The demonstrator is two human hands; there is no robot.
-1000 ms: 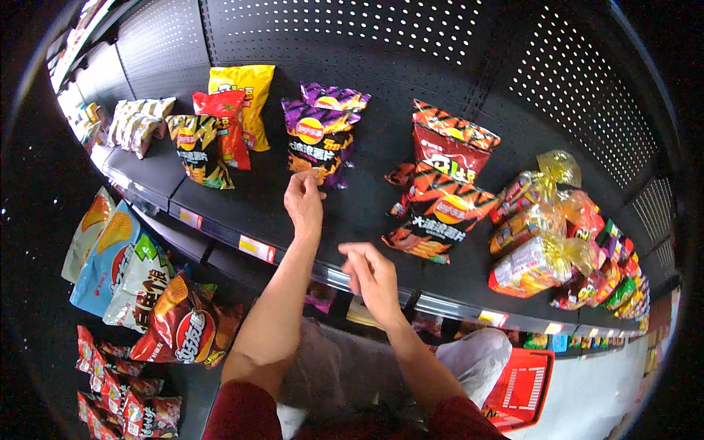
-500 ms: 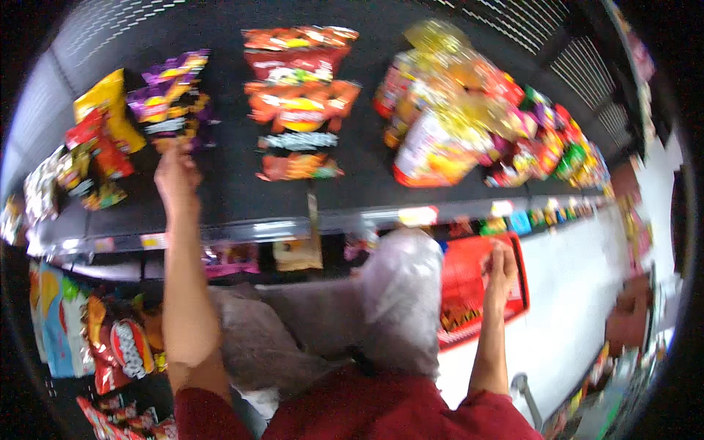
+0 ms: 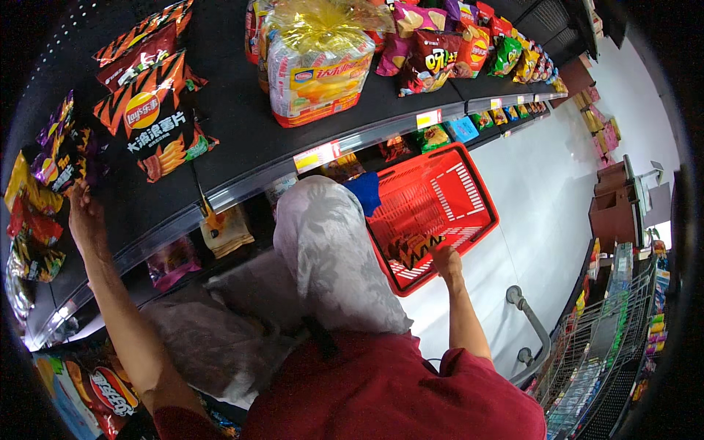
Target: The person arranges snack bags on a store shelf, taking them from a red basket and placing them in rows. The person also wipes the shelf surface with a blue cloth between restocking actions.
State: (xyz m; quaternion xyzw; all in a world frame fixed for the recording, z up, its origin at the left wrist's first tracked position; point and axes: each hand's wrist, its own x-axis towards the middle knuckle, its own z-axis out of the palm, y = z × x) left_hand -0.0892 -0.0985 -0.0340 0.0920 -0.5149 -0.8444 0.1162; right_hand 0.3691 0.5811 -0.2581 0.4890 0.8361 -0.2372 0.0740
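Both hands are busy in two places. Right hand (image 3: 445, 261) is down inside the red basket (image 3: 469, 192) and pinches a dark orange striped chip bag (image 3: 412, 249), which lies on the basket's floor. No other thing shows in the basket. It sits on the pale floor (image 3: 543, 198), just beside the person's grey-clad knee (image 3: 323, 242). Left hand (image 3: 86, 216) is up on the black shelf (image 3: 242, 139), with its fingers curled on the lower edge of a purple chip bag (image 3: 57, 154). Near it lies an orange and black chip bag (image 3: 158, 121). Farther along the shelf stands a big clear pack of yellow snacks (image 3: 319, 62), and more bright bags (image 3: 440, 44) lie past it. At the far right is a wire trolley (image 3: 609, 345).
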